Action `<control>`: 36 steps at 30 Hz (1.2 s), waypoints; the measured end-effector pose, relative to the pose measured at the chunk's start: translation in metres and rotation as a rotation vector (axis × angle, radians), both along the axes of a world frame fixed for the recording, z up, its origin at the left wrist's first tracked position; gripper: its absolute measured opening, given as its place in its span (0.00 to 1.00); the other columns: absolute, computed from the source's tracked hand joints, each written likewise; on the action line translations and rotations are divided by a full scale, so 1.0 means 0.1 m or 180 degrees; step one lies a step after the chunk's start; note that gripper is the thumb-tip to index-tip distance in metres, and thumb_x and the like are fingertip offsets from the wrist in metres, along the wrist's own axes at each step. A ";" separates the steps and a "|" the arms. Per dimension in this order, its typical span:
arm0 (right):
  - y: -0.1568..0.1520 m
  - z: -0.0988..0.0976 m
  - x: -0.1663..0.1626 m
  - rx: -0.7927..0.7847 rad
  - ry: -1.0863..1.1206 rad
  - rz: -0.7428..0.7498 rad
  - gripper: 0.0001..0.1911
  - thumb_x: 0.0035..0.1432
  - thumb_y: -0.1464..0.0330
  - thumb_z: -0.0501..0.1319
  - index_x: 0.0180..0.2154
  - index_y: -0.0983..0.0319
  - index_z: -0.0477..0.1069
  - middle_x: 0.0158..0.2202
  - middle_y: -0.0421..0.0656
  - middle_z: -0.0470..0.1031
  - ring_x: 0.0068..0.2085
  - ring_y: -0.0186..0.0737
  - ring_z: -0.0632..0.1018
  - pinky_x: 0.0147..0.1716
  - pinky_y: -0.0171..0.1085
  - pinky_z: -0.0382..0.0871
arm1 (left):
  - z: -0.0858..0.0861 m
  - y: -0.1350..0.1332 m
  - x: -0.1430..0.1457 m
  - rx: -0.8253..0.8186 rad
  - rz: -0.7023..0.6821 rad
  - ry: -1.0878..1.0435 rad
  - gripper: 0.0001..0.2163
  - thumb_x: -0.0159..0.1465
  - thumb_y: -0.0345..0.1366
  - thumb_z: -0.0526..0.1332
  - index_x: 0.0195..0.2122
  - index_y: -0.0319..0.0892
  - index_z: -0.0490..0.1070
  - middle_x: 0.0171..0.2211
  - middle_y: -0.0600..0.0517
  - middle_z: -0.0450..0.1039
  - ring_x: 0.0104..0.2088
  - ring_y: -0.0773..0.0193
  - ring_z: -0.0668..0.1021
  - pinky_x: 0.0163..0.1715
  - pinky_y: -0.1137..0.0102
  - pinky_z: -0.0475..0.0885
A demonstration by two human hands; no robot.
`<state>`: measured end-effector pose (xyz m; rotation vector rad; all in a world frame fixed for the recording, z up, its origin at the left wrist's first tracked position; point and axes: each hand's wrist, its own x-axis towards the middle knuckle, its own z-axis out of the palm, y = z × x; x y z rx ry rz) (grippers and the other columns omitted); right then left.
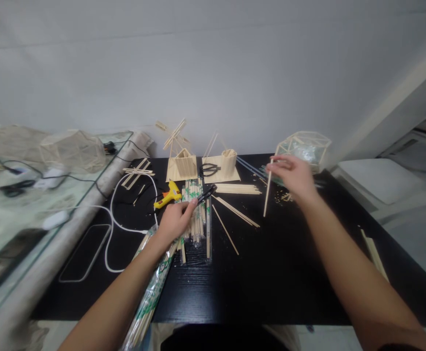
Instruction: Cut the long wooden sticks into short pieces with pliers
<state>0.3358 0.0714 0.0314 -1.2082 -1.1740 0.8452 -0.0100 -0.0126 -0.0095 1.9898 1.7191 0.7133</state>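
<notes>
My left hand (176, 219) is closed around a small black-handled tool (206, 193), probably cutters, whose tip points up and right over a pile of wrapped bamboo sticks (195, 214). My right hand (292, 176) pinches the top of a thin wooden stick (267, 192) that hangs nearly upright above the black table (279, 273). Loose sticks (235, 210) lie between the two hands. A yellow glue gun (168, 195) lies just left of the pile.
Small stick models (182, 163) and black scissors (209, 169) stand at the back. A wire-frame polyhedron (304, 146) sits behind my right hand. A white cable (112, 219) and a long sleeve of sticks (150, 297) lie at the left. A glass table (23, 195) adjoins the left side.
</notes>
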 end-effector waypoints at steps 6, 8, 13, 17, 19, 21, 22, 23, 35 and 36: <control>-0.21 -0.22 -0.51 -0.0781 -0.0578 0.0856 0.15 0.50 0.70 0.72 0.40 0.62 0.74 0.30 0.43 0.81 0.25 0.41 0.81 0.21 0.36 0.77 | -0.02 0.01 -0.01 0.0050 0.0036 -0.0067 0.31 0.71 0.58 0.44 0.20 0.42 0.65 0.19 0.52 0.66 0.24 0.62 0.71 0.30 0.67 0.58; -0.23 -0.35 -0.60 -0.0779 -0.0909 0.0914 0.10 0.51 0.71 0.71 0.36 0.62 0.74 0.30 0.44 0.81 0.24 0.40 0.81 0.20 0.34 0.74 | -0.03 0.02 -0.01 0.0045 0.0036 -0.0064 0.31 0.71 0.58 0.44 0.20 0.42 0.65 0.19 0.52 0.67 0.24 0.62 0.71 0.30 0.67 0.58; -0.24 -0.56 -0.69 -0.0322 -0.1700 0.0979 0.04 0.54 0.73 0.69 0.29 0.61 0.76 0.27 0.41 0.81 0.25 0.38 0.80 0.30 0.36 0.76 | -0.03 0.01 -0.01 0.0048 0.0018 -0.0067 0.30 0.71 0.58 0.45 0.20 0.42 0.66 0.19 0.52 0.67 0.24 0.62 0.71 0.29 0.67 0.57; -0.21 -0.66 -0.70 -0.0087 -0.2040 0.1040 0.04 0.55 0.75 0.69 0.32 0.61 0.80 0.32 0.44 0.84 0.32 0.41 0.82 0.38 0.39 0.76 | -0.02 0.01 0.00 0.0038 -0.0003 -0.0075 0.30 0.71 0.58 0.45 0.20 0.42 0.66 0.18 0.52 0.66 0.24 0.62 0.70 0.29 0.67 0.57; -0.19 -0.70 -0.70 -0.0044 -0.2137 0.1115 0.05 0.56 0.76 0.68 0.35 0.61 0.81 0.34 0.44 0.84 0.35 0.42 0.83 0.41 0.40 0.76 | -0.01 0.01 0.00 0.0029 0.0004 -0.0063 0.31 0.71 0.58 0.45 0.20 0.42 0.66 0.18 0.52 0.66 0.24 0.62 0.70 0.29 0.67 0.57; -0.18 -0.74 -0.70 -0.0087 -0.2165 0.1230 0.09 0.57 0.77 0.66 0.38 0.61 0.82 0.36 0.45 0.84 0.36 0.41 0.82 0.42 0.40 0.75 | -0.01 0.01 0.00 0.0021 0.0017 -0.0053 0.31 0.71 0.58 0.45 0.20 0.42 0.66 0.19 0.52 0.66 0.24 0.62 0.71 0.30 0.67 0.57; -0.18 -0.74 -0.70 -0.0132 -0.2160 0.1299 0.10 0.57 0.78 0.66 0.39 0.62 0.82 0.38 0.45 0.84 0.36 0.41 0.82 0.42 0.39 0.75 | -0.01 0.01 0.00 0.0022 0.0021 -0.0048 0.31 0.71 0.58 0.45 0.20 0.42 0.67 0.19 0.52 0.66 0.24 0.62 0.71 0.30 0.67 0.57; -0.19 -0.74 -0.70 -0.0177 -0.2152 0.1365 0.11 0.57 0.78 0.66 0.41 0.62 0.81 0.39 0.45 0.84 0.37 0.40 0.82 0.42 0.39 0.75 | -0.02 0.01 0.00 0.0023 0.0024 -0.0043 0.31 0.71 0.58 0.45 0.20 0.42 0.67 0.19 0.52 0.66 0.24 0.62 0.71 0.30 0.67 0.57; -0.30 -0.63 -0.73 -0.0323 -0.2920 0.1586 0.11 0.54 0.71 0.72 0.40 0.64 0.78 0.39 0.46 0.79 0.37 0.41 0.77 0.38 0.37 0.69 | -0.01 0.01 0.01 -0.0004 0.0039 -0.0046 0.31 0.71 0.58 0.45 0.20 0.42 0.68 0.19 0.50 0.70 0.24 0.62 0.71 0.29 0.67 0.58; -0.31 -0.63 -0.74 -0.0274 -0.2968 0.1595 0.09 0.54 0.72 0.71 0.39 0.64 0.77 0.39 0.46 0.79 0.37 0.40 0.77 0.38 0.37 0.68 | -0.01 0.01 0.01 0.0001 0.0042 -0.0047 0.31 0.71 0.58 0.45 0.20 0.42 0.68 0.20 0.50 0.70 0.24 0.62 0.71 0.29 0.67 0.59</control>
